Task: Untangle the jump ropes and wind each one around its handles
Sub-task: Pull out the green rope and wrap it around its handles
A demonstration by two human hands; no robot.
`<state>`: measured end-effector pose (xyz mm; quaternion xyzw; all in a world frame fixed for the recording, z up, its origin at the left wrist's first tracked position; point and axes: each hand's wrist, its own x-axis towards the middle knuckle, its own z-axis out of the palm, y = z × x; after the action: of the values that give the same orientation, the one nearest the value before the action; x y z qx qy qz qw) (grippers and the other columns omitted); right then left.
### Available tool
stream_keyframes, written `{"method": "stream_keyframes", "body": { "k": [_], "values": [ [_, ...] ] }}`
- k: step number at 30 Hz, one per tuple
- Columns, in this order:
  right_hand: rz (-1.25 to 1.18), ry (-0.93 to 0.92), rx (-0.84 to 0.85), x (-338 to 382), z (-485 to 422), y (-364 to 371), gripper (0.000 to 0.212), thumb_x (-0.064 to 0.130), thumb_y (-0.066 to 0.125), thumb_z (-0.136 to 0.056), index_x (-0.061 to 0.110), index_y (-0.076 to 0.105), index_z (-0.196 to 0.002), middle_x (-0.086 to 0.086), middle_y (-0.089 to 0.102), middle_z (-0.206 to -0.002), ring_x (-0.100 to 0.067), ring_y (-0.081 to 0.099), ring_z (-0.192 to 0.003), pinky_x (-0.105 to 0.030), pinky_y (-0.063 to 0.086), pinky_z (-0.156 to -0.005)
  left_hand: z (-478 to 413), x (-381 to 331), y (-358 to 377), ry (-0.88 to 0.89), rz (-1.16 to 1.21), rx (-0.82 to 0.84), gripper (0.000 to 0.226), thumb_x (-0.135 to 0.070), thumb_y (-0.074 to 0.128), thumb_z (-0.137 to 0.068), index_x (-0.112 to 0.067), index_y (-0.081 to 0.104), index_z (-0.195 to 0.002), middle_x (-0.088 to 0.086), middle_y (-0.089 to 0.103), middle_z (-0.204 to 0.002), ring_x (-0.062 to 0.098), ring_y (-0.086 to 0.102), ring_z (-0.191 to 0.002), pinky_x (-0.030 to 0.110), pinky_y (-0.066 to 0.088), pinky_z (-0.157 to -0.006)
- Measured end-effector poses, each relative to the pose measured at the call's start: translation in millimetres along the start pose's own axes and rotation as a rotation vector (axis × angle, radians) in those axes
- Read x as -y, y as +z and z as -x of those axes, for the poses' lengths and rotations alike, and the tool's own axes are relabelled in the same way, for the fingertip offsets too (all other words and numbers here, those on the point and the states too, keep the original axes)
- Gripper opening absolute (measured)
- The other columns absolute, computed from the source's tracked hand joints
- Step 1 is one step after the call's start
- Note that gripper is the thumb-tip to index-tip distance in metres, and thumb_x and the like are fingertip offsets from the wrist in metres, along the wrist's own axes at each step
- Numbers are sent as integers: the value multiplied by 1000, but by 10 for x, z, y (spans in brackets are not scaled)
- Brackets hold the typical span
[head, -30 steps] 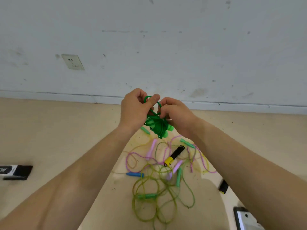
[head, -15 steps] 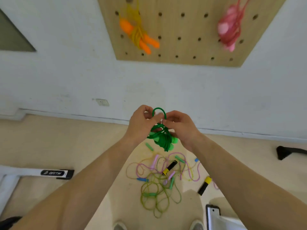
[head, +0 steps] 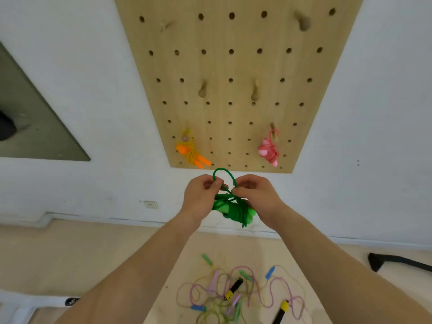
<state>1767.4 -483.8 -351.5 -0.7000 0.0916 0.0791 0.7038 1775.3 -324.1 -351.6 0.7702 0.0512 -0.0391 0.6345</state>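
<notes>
Left hand [head: 201, 191] and right hand [head: 256, 191] pinching loop above wound bright-green cord jump rope bundle [head: 231, 210]; finishing green winding; next probably hanging loop on wooden pegboard [head: 233, 66] peg above grip.

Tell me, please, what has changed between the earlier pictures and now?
The left hand and right hand have raised the wound green jump rope away from the tangle of ropes on the floor, toward the pegboard, now in view with an orange rope and a pink rope hung on it. Its top loop stands wider. Unchanged: both hands pinch that loop; the tangle lies as before.
</notes>
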Motion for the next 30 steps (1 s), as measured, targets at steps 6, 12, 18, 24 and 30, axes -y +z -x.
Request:
{"method": "stream_keyframes", "body": {
  "k": [6,12,18,24,30],
  "values": [
    [126,-94,25,692,-132,-165,14,2,73,-77,13,69,-84,-5,66,-79,-18,61,-75,-35,50,-73,-175,-721,142,255,-226,-118,14,-22,60,-98,-14,67,-89,-6,72,-86,15,68,-85,24,52,-74],
    [80,-206,7,1237,-380,21,12,2,75,-81,13,71,-83,-12,70,-89,-19,64,-80,-36,54,-80,-481,-1176,-149,304,-107,-159,15,-14,65,-95,-17,68,-81,3,74,-81,9,72,-77,38,60,-77],
    [-54,-166,-123,1447,-857,406,10,7,76,-83,15,71,-88,-7,71,-90,-29,68,-92,-42,56,-85,-1019,-1354,-518,220,0,-151,23,-15,68,-94,-19,72,-72,-3,72,-69,11,67,-63,26,56,-61],
    [-95,-125,-247,1486,-1400,791,10,8,74,-85,17,69,-88,-6,70,-89,-22,67,-83,-34,55,-73,-1682,-1256,-763,126,55,-149,14,-15,67,-95,-7,75,-86,1,72,-73,11,66,-62,18,51,-53],
    [-157,-71,-376,1400,-1874,859,10,5,72,-84,14,69,-90,-11,71,-89,-27,69,-82,-41,61,-78,-2263,-1115,-654,77,64,-123,17,-19,68,-94,-16,73,-78,0,73,-75,19,70,-70,28,58,-67]
  ]
}}
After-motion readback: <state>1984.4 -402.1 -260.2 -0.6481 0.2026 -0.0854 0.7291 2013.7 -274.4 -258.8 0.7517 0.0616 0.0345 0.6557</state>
